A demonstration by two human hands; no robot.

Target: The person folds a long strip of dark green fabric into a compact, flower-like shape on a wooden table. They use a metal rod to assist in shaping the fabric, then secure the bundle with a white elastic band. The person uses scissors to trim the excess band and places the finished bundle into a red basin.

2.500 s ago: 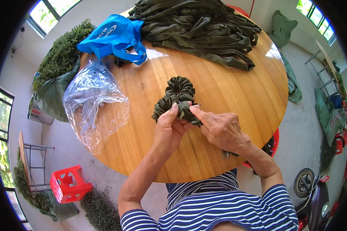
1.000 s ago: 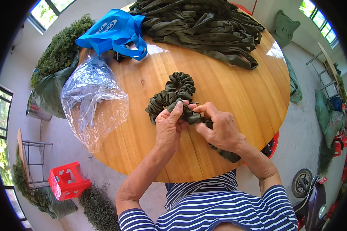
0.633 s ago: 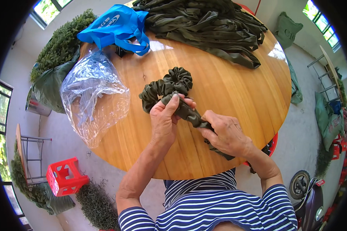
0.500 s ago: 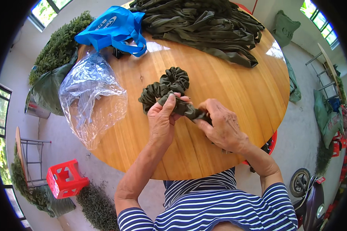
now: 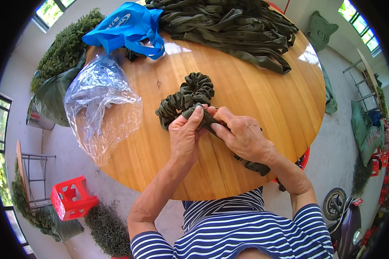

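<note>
Head view | your left hand [image 5: 186, 134] and right hand [image 5: 244, 134] pinch green cloth [image 5: 175, 103], both closed | it runs from middle of the table [image 5: 281, 103] toward near edge | slackening your left pinch could loosen its gathers.

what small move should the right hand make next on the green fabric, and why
Probably ease the right hand away along the green fabric while the left hand pinches it: the hands nearly meet, and the short stretch between looks smoother than the bunched folds.

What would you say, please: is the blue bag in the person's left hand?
No, the left hand holds gathered green fabric, well apart from the blue bag.
</note>
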